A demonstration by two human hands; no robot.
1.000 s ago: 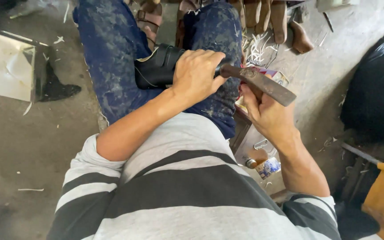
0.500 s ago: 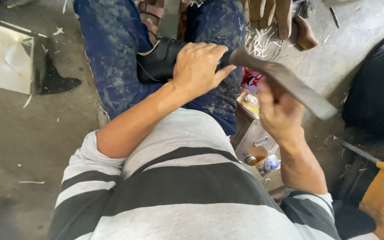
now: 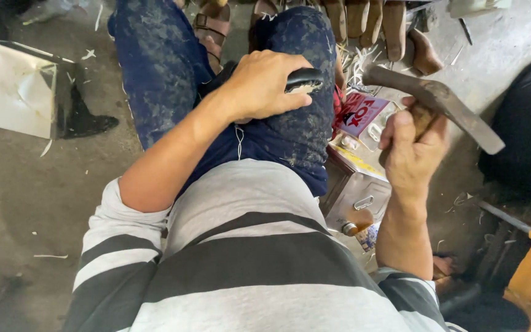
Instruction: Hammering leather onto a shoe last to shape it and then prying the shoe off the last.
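- Shirt (image 3: 247, 270) with grey and dark stripes is nearest the camera.
- Right hand (image 3: 410, 154) has its fingers shut tight on the hammer (image 3: 437, 104). It was down at the shoe a second ago; now it is lifted up and away, so the hitting goes on.
- Left hand (image 3: 262, 83) has stayed put, fingers curled over the black shoe (image 3: 302, 80) on the knee.
- Wooden shoe forms (image 3: 370, 18) stand farther off.

Left hand (image 3: 264, 85) far from the body, palm down over the right knee, fingers curled and clamped around something dark, bare forearm running diagonally back to a rolled striped sleeve. Right hand (image 3: 412, 147) raised at the right, fist closed tight, knuckles toward the camera, wrist cocked upward, forearm nearly vertical, elbow low and near.
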